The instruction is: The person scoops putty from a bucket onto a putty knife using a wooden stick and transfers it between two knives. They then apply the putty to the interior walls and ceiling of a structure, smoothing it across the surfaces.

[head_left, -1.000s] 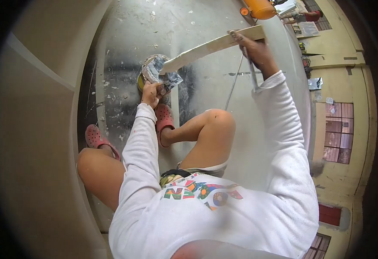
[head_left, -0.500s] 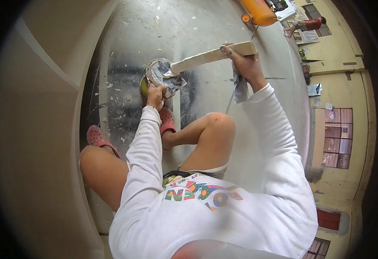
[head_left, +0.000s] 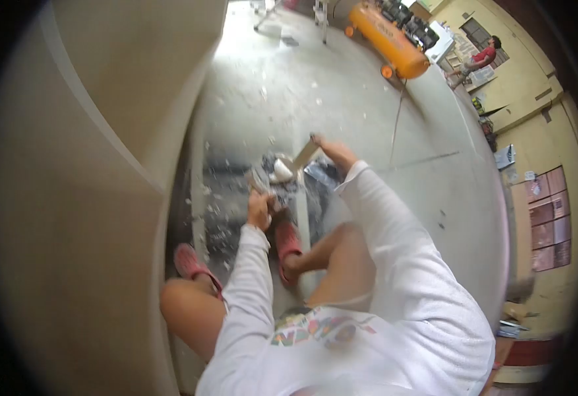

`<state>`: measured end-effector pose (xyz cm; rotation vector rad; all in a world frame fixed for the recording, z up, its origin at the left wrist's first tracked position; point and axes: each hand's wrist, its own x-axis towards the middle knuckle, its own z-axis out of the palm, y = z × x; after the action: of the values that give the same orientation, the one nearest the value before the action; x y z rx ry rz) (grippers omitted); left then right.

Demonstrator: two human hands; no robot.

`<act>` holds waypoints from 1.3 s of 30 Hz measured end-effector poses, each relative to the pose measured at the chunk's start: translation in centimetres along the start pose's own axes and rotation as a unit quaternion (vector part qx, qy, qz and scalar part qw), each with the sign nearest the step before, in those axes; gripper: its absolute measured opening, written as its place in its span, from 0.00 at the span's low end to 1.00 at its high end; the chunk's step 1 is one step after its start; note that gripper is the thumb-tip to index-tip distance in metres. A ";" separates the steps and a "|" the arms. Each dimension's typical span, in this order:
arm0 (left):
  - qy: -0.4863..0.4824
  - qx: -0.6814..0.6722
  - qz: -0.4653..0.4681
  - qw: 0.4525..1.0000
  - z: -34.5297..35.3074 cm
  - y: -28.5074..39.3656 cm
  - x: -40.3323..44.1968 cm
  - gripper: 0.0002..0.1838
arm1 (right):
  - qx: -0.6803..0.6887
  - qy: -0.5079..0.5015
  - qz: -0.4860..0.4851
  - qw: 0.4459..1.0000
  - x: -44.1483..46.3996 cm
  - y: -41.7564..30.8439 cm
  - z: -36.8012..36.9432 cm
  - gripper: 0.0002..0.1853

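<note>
My left hand (head_left: 260, 210) is closed around a putty-smeared piece (head_left: 258, 181) low over the floor; its exact kind is blurred. White paste (head_left: 281, 171) shows just beyond it. My right hand (head_left: 337, 154) grips the far end of a flat wooden stick (head_left: 306, 153), whose other end points down at the paste. Below the right hand is a dark, shiny sheet (head_left: 320, 174); whether the fingers hold it too, I cannot tell. Both hands are somewhat smeared by motion.
A pale curved panel (head_left: 104, 198) stands close on my left. Pink clogs (head_left: 287, 245) are on my feet on the stained floor (head_left: 361, 112). An orange air compressor (head_left: 391, 43) stands ahead, with a person in red (head_left: 483, 58) beyond it. Ladder-like legs (head_left: 320, 20) are at the top.
The view has swung, showing more floor and the whole compressor. My right hand has come closer to my left, and the wooden stick now slants steeply down into the paste instead of lying nearly level.
</note>
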<state>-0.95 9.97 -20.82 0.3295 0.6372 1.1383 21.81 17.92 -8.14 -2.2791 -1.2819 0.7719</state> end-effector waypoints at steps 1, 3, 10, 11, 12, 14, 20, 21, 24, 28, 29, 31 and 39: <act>0.031 -0.005 -0.020 0.999 0.7 1.2 -0.5 0.15 | 0.102 -0.140 0.046 0.984 -0.3 0.5 -0.8 0.39; 0.023 -0.004 -0.002 1.000 2.4 4.2 -2.1 0.16 | -0.112 -0.298 -0.133 0.939 1.4 2.3 -2.4 0.27; -0.071 0.050 0.061 0.994 4.8 9.8 -6.0 0.14 | 0.422 -0.297 -0.064 0.854 -6.6 2.6 -5.4 0.07; -0.094 0.040 0.076 0.992 5.7 10.4 -6.8 0.14 | 0.516 -0.274 -0.061 0.809 -6.6 3.1 -5.4 0.06; -0.095 0.047 0.078 0.991 6.4 11.0 -7.8 0.14 | 0.448 -0.203 -0.068 0.868 -6.9 3.1 -5.4 0.06; -0.073 0.064 0.061 0.993 7.7 11.7 -9.3 0.14 | 0.471 -0.103 -0.025 0.875 -7.2 2.9 -5.3 0.06; -0.064 0.195 0.121 0.971 6.6 11.5 -10.3 0.13 | 0.587 -0.128 -0.094 0.794 -14.9 0.0 -5.2 0.12; -0.058 0.246 0.138 0.958 6.8 11.4 -11.0 0.13 | 0.621 -0.132 -0.135 0.761 -16.4 -0.9 -5.1 0.13; -0.086 0.100 0.052 0.990 12.9 14.2 -14.8 0.14 | 0.603 -0.078 -0.249 0.754 -19.1 -1.7 -2.1 0.14; -0.095 0.084 0.064 0.990 15.1 14.5 -16.4 0.19 | 0.364 0.074 -0.424 0.826 -22.6 -4.0 -2.7 0.19; -0.089 0.092 0.074 0.989 15.4 14.7 -16.6 0.21 | 0.237 0.131 -0.482 0.833 -22.9 -4.5 -3.1 0.21; -0.081 0.104 0.080 0.988 15.3 14.5 -16.3 0.22 | 0.251 0.117 -0.487 0.828 -22.1 -4.1 -2.9 0.25; -0.070 0.035 0.174 0.982 15.2 16.9 -19.1 0.23 | 0.160 0.022 -0.447 0.880 -19.3 -1.3 -0.7 0.24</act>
<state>-9.04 0.33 6.02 0.5939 0.5060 1.4142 13.23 1.77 -1.74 -1.2055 -1.7876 0.5131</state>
